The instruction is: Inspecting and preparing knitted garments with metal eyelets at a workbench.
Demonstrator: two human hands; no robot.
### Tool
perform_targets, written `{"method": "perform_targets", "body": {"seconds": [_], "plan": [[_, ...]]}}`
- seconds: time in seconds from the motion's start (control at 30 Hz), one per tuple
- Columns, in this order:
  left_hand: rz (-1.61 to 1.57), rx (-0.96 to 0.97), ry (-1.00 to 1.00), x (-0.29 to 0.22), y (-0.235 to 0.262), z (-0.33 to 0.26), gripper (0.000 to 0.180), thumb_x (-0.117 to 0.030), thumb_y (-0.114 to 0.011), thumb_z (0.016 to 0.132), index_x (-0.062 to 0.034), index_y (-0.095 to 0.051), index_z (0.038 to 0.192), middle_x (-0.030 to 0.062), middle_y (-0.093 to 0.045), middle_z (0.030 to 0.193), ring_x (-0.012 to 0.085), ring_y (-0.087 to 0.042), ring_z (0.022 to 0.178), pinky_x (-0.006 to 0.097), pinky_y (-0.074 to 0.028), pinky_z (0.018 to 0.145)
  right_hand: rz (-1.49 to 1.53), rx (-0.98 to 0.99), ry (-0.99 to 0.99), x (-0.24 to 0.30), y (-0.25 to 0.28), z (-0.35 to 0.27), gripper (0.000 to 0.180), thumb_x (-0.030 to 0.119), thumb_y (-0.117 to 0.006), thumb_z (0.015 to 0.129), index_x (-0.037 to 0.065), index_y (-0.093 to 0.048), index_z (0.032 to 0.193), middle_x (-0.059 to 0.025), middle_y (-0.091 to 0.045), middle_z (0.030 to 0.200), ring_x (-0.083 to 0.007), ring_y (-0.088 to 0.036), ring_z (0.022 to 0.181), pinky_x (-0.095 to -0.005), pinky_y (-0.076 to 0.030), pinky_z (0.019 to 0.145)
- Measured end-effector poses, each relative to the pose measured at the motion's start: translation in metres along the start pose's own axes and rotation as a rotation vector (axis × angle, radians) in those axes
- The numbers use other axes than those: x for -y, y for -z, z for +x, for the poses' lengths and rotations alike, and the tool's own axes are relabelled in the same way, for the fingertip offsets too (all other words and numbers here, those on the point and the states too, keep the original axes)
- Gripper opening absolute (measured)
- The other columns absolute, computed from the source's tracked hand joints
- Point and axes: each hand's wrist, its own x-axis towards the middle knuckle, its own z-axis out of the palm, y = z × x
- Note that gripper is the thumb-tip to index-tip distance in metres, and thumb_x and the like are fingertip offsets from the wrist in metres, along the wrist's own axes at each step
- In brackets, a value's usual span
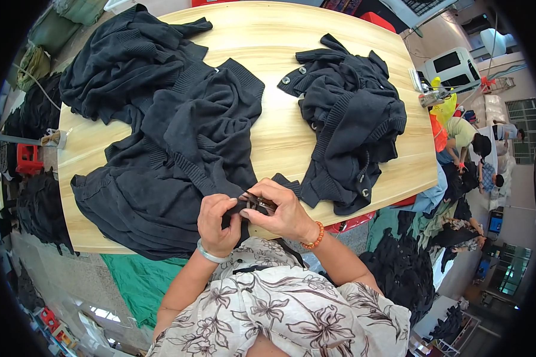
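Both hands, left and right, clenched on a dark knitted garment's edge at the near rim of the pale wooden table, small scissors-like tool pinched between.

1. Black knit garment: crumpled, spread over left half of wooden table, ribbed hems showing, near edge hanging over table rim.
2. Front edge of same garment pinched between left hand and right hand, bunched at table's near rim.
3. Small metallic tool, partly hidden, gripped in right fingers against knit.
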Motion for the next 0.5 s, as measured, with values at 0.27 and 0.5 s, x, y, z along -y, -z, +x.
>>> {"method": "perform_targets", "body": {"seconds": [0.27,0.5], "plan": [[0.137,0.052,-0.121,0.005,0.005,0.000,0.035,0.010,-0.069,0.062,-0.0059,-0.058,0.092,0.0092,-0.056,0.086,0.0284,-0.058,0.076,0.038,-0.047,0.065,0.008,-0.028,-0.169,0.002,-0.008,-0.003,0.025,0.006,-0.064,0.080,-0.002,-0.063,0.103,-0.0067,-0.064,0.085,-0.0116,-0.057,0.064,-0.0246,-0.046,0.061],[0.170,0.065,-0.164,0.007,0.003,-0.004,0.033,0.010,-0.068,0.061,-0.0068,-0.057,0.088,0.0084,-0.056,0.085,0.0280,-0.059,0.076,0.038,-0.046,0.065,-0.270,-0.018,-0.049,0.002,-0.009,-0.006,0.026,0.004,-0.068,0.074,0.001,-0.065,0.100,-0.0144,-0.067,0.091,-0.0297,-0.067,0.075,-0.0334,-0.053,0.066]]}}
